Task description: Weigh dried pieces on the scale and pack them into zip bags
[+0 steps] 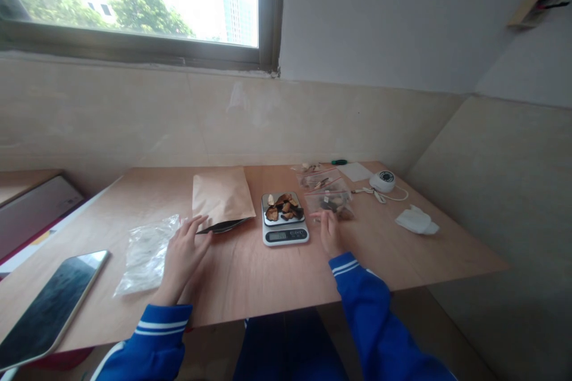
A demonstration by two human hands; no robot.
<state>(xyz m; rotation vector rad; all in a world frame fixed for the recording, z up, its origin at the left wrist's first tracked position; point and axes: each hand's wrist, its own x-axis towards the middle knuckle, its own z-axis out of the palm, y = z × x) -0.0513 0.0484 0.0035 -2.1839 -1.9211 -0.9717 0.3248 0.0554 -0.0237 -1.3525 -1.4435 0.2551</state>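
A white kitchen scale [286, 236] stands between my hands with dark brown dried slices [286, 207] and one paler piece on its plate. To its left lies a brown kraft paper bag [222, 193], its dark-lined mouth gaping slightly toward me. My left hand [184, 253] has the bag's near left corner between thumb and fingers. Beneath and beside that wrist is a crumpled clear plastic bag [145, 253]. Right of the scale, my right hand [329, 234] rests with fingers stretched out and nothing held, close to a clear zip bag [328, 197] of dried pieces.
More zip bags [313, 178] lie behind. A green-handled tool [339, 162], white paper [356, 171], a white domed device with a cable [382, 180] and a crumpled white tissue [417, 220] occupy the right. A phone [53, 303] lies at the table's [268, 292] left edge.
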